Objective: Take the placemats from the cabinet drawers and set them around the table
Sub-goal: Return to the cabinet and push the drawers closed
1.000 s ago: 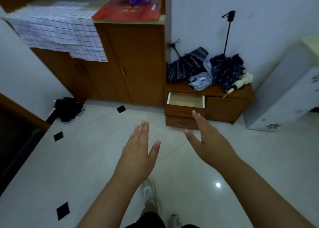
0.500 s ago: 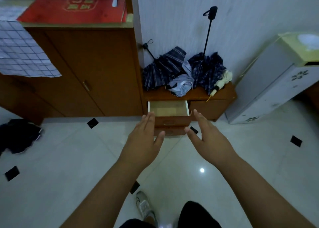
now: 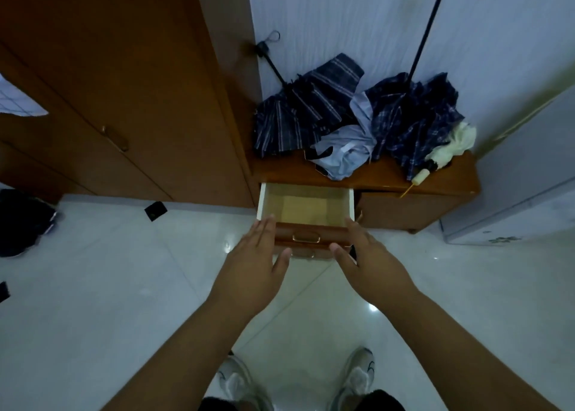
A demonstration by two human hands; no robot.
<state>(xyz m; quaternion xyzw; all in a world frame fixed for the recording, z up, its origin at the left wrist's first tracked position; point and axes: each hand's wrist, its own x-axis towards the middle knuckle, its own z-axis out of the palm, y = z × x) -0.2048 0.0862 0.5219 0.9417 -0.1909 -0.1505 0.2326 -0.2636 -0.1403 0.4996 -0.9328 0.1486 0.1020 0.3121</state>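
Both hands reach forward side by side, palms turned toward each other and fingers stretched flat, holding nothing. Her or his left hand (image 3: 253,262) has its fingertips just over the left front corner of the open drawer (image 3: 306,206), and the right hand (image 3: 371,262) has its fingertips at the right front corner. Between the two hands shows the drawer's wooden front with a metal handle (image 3: 306,238). Beyond the fingertips the drawer lies pulled out of a low cabinet (image 3: 413,210), and its pale inside looks bare; no placemats can be made out in it. Under it, between the thumbs, the top edge of a second drawer (image 3: 306,255) peeks out, closed. Further past the hands, on the cabinet top, lies a heap of dark plaid umbrellas (image 3: 311,111). Left of the left hand stands a tall brown cupboard (image 3: 124,83). Below the forearms, two pale sneakers (image 3: 357,376) stand on the glossy white floor (image 3: 109,301).
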